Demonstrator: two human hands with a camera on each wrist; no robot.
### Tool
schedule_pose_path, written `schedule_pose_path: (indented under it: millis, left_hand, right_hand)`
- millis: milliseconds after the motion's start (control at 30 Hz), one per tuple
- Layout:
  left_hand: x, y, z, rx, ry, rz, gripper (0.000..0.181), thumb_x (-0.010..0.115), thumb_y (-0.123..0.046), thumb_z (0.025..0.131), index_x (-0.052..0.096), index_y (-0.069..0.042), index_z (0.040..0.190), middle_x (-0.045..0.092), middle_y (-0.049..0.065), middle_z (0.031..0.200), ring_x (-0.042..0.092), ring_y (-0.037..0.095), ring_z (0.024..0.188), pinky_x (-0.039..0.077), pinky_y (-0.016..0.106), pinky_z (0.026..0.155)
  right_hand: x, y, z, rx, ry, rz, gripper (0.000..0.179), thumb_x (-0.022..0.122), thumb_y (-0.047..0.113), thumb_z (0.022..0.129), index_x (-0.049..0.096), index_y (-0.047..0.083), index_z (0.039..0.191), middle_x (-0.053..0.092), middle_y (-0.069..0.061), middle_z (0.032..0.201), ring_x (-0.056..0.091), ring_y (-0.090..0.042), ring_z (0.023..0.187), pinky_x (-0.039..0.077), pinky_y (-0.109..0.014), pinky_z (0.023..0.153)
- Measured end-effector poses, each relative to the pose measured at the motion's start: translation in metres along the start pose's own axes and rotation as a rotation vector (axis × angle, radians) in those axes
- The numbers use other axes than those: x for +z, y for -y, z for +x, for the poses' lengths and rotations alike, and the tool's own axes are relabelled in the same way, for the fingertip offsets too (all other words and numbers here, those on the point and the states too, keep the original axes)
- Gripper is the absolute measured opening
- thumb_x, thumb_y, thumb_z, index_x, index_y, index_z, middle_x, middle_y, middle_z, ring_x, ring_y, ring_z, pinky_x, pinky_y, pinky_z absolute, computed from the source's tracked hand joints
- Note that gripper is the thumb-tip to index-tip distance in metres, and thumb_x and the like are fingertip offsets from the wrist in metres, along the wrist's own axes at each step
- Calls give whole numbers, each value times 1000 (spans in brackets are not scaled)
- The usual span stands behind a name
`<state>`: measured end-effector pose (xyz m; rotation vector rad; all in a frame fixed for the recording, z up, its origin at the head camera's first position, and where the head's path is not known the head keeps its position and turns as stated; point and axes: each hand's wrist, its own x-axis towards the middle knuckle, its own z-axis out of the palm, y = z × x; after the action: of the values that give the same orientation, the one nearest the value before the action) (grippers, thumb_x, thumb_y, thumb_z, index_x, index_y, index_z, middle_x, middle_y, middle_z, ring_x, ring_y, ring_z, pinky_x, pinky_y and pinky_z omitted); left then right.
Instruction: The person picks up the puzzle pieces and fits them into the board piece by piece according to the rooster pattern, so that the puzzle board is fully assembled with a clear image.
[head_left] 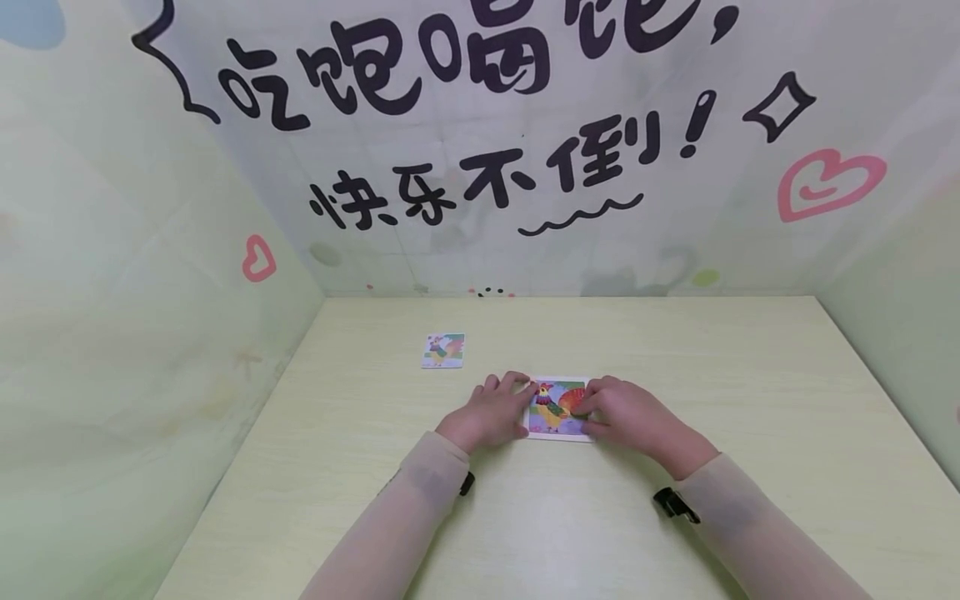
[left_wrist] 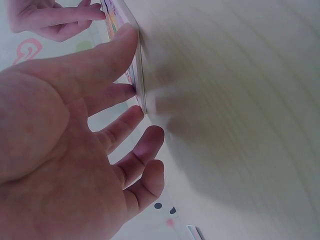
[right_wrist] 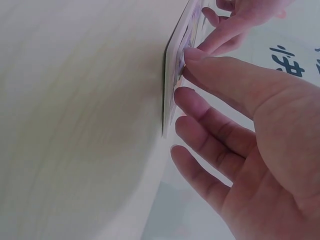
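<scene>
A flat rooster picture board (head_left: pixel 557 438) with a white border lies on the table between both hands. At its left side, the left hand (head_left: pixel 491 412) touches the border with the thumb near the lower corner and a finger near the upper one. The left wrist view shows the left thumb (left_wrist: pixel 125 42) on the board's rim, the other fingers spread. From the right, the right hand (head_left: pixel 626 417) reaches over the border, its index fingertip on the rooster's tail area. In the right wrist view the right thumb (right_wrist: pixel 197 54) touches the picture, other fingers loosely bent alongside.
A small card (head_left: pixel 443 351) with a paler rooster picture lies farther back, left of the board. The pale wooden table (head_left: pixel 517 517) meets a printed backdrop (head_left: pixel 480 250) at its rear edge, with panels on both sides. Dark straps (head_left: pixel 675 505) show at the wrists.
</scene>
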<state>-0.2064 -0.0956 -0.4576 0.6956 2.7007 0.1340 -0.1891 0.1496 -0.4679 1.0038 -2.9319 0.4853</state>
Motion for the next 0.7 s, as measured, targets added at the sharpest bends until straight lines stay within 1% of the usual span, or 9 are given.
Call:
schedule_pose_path:
  millis: [100,267,400,533,700]
  left_hand:
    - [1,0,0,3,1,3,78,71,-35,97,32,-24,164,26,0,167,36,27,137,37,42,109]
    - [2,1,2,1,6,-15,78,72,-34,97,32,-24,164,26,-1,167,36,28,137,37,42,111]
    - [3,2,3,-2,12,-24,78,72,-33,98,31,-24,164,26,-1,168,35,28,138,36,43,112]
    - [2,1,2,-6,18,-26,77,70,-33,99,30,-25,164,24,-1,169,35,27,139,35,43,113]
    - [-1,0,0,-3,14,-17,77,70,-33,99,31,-25,164,24,-1,168,35,26,139,36,42,112]
  right_hand:
    - [1,-2,0,0,5,20,21,85,14,84,83,13,104,69,2,98,61,-15,91,57,-38,84]
    - [2,-3,0,-23,11,34,19,85,15,84,84,13,103,70,2,99,61,-14,91,57,-38,84]
    - [3,-4,0,-55,8,10,20,86,18,83,84,13,102,71,1,101,61,-14,91,57,-37,84]
    - [4,-5,0,-102,-21,-21,20,87,19,83,84,13,101,71,2,99,62,-13,89,57,-35,81]
    - [3,-4,1,-108,-7,-14,18,86,17,84,84,13,102,69,4,96,60,-12,87,57,-34,80]
